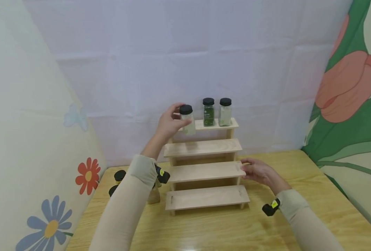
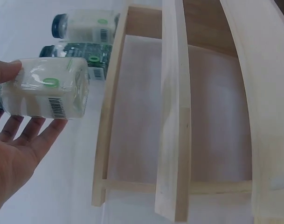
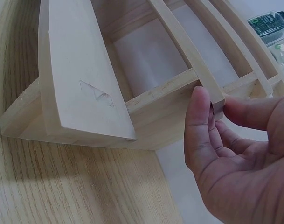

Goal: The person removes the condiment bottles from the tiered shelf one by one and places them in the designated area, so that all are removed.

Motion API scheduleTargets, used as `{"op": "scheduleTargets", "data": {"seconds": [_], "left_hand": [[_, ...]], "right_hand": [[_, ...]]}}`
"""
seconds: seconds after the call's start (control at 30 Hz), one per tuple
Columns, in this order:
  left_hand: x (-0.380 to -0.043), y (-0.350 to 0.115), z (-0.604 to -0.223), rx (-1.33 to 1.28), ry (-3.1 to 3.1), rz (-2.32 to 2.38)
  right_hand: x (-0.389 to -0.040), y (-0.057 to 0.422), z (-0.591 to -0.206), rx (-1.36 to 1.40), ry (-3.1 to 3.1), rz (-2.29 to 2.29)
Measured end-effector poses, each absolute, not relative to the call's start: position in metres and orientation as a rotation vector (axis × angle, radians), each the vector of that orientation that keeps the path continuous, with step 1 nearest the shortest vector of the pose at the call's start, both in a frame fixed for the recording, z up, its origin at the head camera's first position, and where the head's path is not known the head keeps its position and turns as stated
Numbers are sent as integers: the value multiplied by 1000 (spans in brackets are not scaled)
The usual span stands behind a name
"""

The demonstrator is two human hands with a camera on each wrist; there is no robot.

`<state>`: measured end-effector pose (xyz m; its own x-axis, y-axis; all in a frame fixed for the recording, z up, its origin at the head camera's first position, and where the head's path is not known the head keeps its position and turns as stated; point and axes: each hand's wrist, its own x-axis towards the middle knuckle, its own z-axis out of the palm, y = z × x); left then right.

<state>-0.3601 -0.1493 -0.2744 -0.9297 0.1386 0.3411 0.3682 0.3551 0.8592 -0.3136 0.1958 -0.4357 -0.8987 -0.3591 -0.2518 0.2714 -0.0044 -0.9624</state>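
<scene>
My left hand (image 1: 168, 122) grips a glass spice jar (image 1: 189, 129) with a black lid and pale contents, thumb on one side and fingers on the other. In the left wrist view, the jar's (image 2: 48, 88) barcode and green mark face the camera. It is just in front of the left end of the top tier of a four-step wooden rack (image 1: 204, 147). A green-filled jar (image 1: 209, 117) and another pale jar (image 1: 225, 115) stand on that tier, to the right. My right hand (image 1: 259, 172) pinches the right end of the second step from the bottom (image 3: 209, 91).
At the rack's left, several black-lidded jars (image 1: 120, 176) stand on the wooden table (image 1: 282, 226), partly hidden by my left arm. A white cloth (image 1: 179, 52) hangs close behind the rack. Flower-printed panels (image 1: 47, 139) flank the table on both sides.
</scene>
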Motion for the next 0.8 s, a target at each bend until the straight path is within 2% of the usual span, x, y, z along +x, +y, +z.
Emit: {"op": "scheduleTargets", "data": {"seconds": [0.8], "left_hand": [[-286, -203, -292, -552, -2502, -1559]], "right_hand": [[-313, 195, -437, -90, 1846, -1961]]}}
